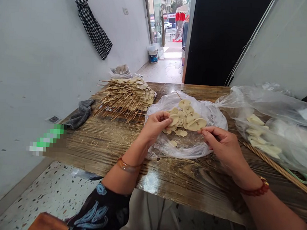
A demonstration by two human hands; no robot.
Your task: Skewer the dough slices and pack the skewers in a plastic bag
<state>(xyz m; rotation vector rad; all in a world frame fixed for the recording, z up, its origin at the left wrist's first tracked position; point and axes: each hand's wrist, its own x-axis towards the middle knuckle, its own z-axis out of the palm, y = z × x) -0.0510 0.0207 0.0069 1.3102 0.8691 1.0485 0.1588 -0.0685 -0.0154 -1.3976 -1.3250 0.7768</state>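
Note:
My left hand [156,123] is closed, thumb and finger pinching a thin, pale, round slice [173,120] over the open plastic bag. My right hand [220,144] is also closed, its fingertips at the lower end of a thin wooden skewer [179,95] whose other end sticks up beyond. Several pale slices [197,124] lie along that skewer and look threaded on it; most of the stick is hidden behind them. Under both hands, loose slices [180,133] rest on the clear plastic bag [190,153].
Filled skewers [126,96] are heaped at the table's back left, beside a grey cloth [81,114]. At right lie bare wooden skewers [276,164] and a clear bag of pale pieces [262,138]. The wooden table's [103,145] front edge runs below my forearms.

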